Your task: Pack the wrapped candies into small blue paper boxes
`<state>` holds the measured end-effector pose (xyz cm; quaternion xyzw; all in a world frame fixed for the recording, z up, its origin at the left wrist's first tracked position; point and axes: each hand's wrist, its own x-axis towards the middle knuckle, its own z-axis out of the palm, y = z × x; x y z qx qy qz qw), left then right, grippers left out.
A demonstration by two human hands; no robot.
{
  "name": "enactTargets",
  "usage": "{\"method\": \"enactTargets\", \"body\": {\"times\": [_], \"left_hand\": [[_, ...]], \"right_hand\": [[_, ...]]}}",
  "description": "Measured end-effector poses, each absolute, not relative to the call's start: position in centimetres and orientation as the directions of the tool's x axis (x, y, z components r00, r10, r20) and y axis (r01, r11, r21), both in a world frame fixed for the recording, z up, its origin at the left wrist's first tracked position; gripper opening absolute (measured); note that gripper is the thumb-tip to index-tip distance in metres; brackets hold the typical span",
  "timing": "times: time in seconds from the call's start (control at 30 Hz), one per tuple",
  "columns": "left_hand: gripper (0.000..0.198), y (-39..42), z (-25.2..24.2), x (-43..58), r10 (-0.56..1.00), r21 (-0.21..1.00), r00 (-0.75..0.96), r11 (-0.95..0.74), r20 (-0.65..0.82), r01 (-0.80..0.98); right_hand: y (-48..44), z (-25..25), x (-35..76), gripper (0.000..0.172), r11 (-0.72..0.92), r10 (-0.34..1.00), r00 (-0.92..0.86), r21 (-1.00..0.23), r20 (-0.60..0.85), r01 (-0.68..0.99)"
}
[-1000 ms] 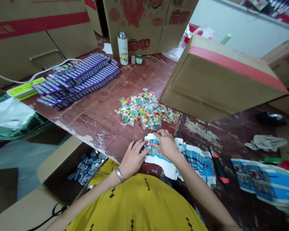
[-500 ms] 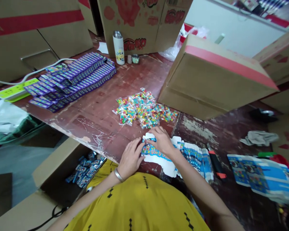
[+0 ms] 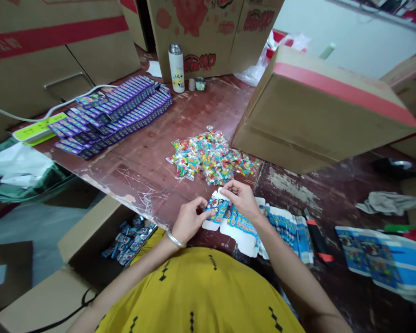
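My left hand and my right hand both pinch a small blue and white flat carton, lifted a little above a fanned stack of the same flat cartons at the table's near edge. Just beyond my fingers lies a heap of small clear packets with colourful sweets. A silver bangle sits on my left wrist.
Rows of purple boxes cover the table's left side, beside a green power strip. A large cardboard box stands at right. A white flask stands at the back. An open box of blue packs sits below left. More blue sheets lie right.
My hands have picked one flat carton off the stack and raised it, my left fingers curling from flat into a pinch on its left end.
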<state>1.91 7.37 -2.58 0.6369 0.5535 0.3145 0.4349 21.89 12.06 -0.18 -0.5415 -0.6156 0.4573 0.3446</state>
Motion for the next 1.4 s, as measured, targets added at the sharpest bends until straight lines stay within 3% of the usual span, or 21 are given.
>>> {"method": "enactTargets", "body": {"times": [0.13, 0.2, 0.33, 0.43, 0.5, 0.57, 0.63, 0.77, 0.9, 1.03, 1.17, 1.23, 1.3, 1.4], "left_hand": [[0.02, 7.3, -2.7, 1.8, 0.979, 0.813, 0.188, -0.044, -0.081, 0.58], [0.018, 7.1, -2.3, 1.7, 0.98, 0.763, 0.198, -0.122, -0.008, 0.634], [0.017, 7.5, -0.6, 1.3, 0.978, 0.764, 0.167, -0.201, 0.123, 0.613], [0.022, 8.2, 0.6, 0.4, 0.954, 0.931, 0.282, -0.005, -0.105, 0.364], [0.026, 8.6, 1.0, -0.1, 0.858, 0.966, 0.444, 0.214, -0.258, 0.147], [0.029, 8.7, 1.1, -0.4, 0.77, 0.912, 0.555, 0.408, -0.314, -0.05], [0.039, 8.7, 1.0, -0.3, 0.726, 0.819, 0.612, 0.533, -0.313, -0.212], [0.06, 8.5, 0.6, 0.1, 0.683, 0.706, 0.665, 0.629, -0.302, -0.325], [0.054, 8.6, 0.2, 0.2, 0.69, 0.694, 0.653, 0.635, -0.311, -0.34], [0.056, 8.2, 0.4, 0.3, 0.67, 0.71, 0.679, 0.633, -0.301, -0.309], [0.047, 7.7, 0.7, 0.4, 0.658, 0.751, 0.686, 0.612, -0.309, -0.249], [0.038, 7.6, 0.9, 0.3, 0.689, 0.743, 0.641, 0.614, -0.339, -0.267], [0.033, 7.7, 1.1, 0.2, 0.749, 0.741, 0.555, 0.593, -0.363, -0.316], [0.029, 7.7, 1.2, 0.5, 0.862, 0.762, 0.35, 0.493, -0.366, -0.419]], "right_hand": [[11.6, -0.4, 22.2, 0.02, 0.175, 0.973, -0.22, -0.838, 0.067, 0.518], [11.4, -0.5, 22.4, 0.019, 0.254, 0.959, -0.254, -0.781, 0.126, 0.571], [11.1, 0.0, 22.2, 0.012, 0.303, 0.949, -0.252, -0.78, 0.191, 0.547], [11.0, 0.8, 21.6, 0.016, 0.171, 0.969, -0.233, -0.908, 0.084, 0.383], [11.0, 1.5, 21.2, 0.018, 0.07, 0.968, -0.252, -0.957, -0.003, 0.281], [11.0, 2.3, 20.9, 0.018, 0.042, 0.959, -0.281, -0.974, -0.024, 0.225], [10.8, 3.0, 20.8, 0.017, 0.114, 0.962, -0.269, -0.964, 0.047, 0.24], [9.3, 4.1, 20.9, 0.032, 0.308, 0.949, -0.208, -0.83, 0.236, 0.465], [7.8, 4.4, 20.9, 0.041, 0.262, 0.917, -0.397, -0.814, 0.042, 0.518], [8.4, 5.0, 21.5, 0.026, 0.078, 0.859, -0.487, -0.9, -0.158, 0.429], [9.8, 6.2, 22.3, 0.022, -0.065, 0.676, -0.662, -0.921, -0.323, 0.383], [10.1, 6.5, 22.1, 0.023, -0.083, 0.614, -0.715, -0.928, -0.334, 0.363], [10.0, 6.2, 21.4, 0.027, -0.086, 0.746, -0.616, -0.954, -0.253, 0.287], [9.3, 4.9, 19.8, 0.034, -0.04, 0.957, -0.277, -0.986, -0.085, 0.164]]}}
